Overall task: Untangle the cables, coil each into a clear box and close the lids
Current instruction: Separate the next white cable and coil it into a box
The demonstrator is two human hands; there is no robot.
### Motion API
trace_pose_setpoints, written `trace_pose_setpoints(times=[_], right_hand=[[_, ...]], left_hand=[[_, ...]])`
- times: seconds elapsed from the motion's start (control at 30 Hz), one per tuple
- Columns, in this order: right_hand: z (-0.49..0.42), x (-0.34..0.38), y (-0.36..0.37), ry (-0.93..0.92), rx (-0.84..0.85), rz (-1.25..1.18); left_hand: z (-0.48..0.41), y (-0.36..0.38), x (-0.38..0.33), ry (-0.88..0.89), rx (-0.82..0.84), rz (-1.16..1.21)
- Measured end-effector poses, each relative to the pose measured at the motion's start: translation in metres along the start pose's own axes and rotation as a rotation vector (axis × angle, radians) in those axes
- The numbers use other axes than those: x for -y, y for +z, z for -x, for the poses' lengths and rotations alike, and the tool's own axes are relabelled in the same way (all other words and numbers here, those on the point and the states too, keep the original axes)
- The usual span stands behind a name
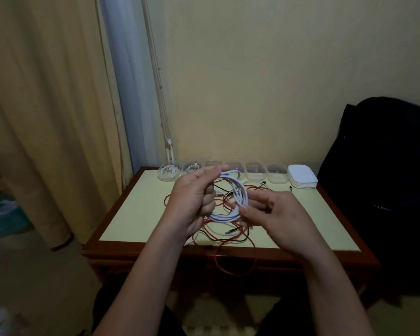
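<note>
The table (136,214) is carrying everything. A loose tangle of red and black cables (228,236) is lying across its middle, with one red loop hanging over the near edge. Along the far edge a row of clear boxes (255,173) is standing open. The two at the left end are each holding a white cable, and the others look empty. A stack of white lids (302,179) is sitting just beside the row's right end.

The white cable (238,197) is being held in the air above the tangle as a coil of several turns. The left hand (194,202) is pinching the top of the coil with thumb and curled fingers. The right hand (277,214) is gripping its lower right side with the fingertips.

Judging by this, the third cable is being coiled. Next the coil probably needs keeping tight while it is carried to an empty box and pressed in so that it is not springing open.
</note>
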State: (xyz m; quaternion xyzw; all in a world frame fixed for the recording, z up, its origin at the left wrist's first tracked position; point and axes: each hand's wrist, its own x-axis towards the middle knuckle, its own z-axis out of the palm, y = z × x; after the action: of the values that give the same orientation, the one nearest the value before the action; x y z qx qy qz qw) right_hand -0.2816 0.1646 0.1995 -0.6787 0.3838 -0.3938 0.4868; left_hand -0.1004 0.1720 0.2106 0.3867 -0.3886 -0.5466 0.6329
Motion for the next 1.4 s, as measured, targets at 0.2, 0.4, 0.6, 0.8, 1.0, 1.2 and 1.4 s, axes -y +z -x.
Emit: trace_pose_setpoints(times=[0.2, 0.4, 0.6, 0.8, 1.0, 1.2, 1.4], right_hand=[[-0.004, -0.01, -0.012, -0.172, -0.334, 0.284], [-0.005, -0.013, -0.012, -0.415, -0.602, 0.501], [-0.014, -0.013, -0.008, -0.562, -0.736, 0.637], [-0.011, -0.005, 0.017, -0.244, -0.613, 0.059], [-0.006, 0.011, 0.026, 0.025, -0.351, -0.732], [-0.005, 0.007, 0.025, 0.002, -0.415, -0.651], [-0.002, 0.001, 0.018, 0.045, -0.361, -0.616]], left_hand=[[-0.001, -0.013, -0.016, -0.019, -0.012, 0.069], [0.002, -0.003, -0.02, -0.146, 0.079, 0.342], [0.0, 0.009, -0.023, -0.191, 0.115, 0.59], [-0.005, 0.018, -0.016, -0.138, 0.046, 0.559], [-0.006, 0.019, -0.01, -0.003, -0.038, 0.4], [0.0, 0.023, -0.006, 0.049, 0.008, 0.322], [0.008, 0.028, -0.006, 0.129, 0.013, 0.163]])
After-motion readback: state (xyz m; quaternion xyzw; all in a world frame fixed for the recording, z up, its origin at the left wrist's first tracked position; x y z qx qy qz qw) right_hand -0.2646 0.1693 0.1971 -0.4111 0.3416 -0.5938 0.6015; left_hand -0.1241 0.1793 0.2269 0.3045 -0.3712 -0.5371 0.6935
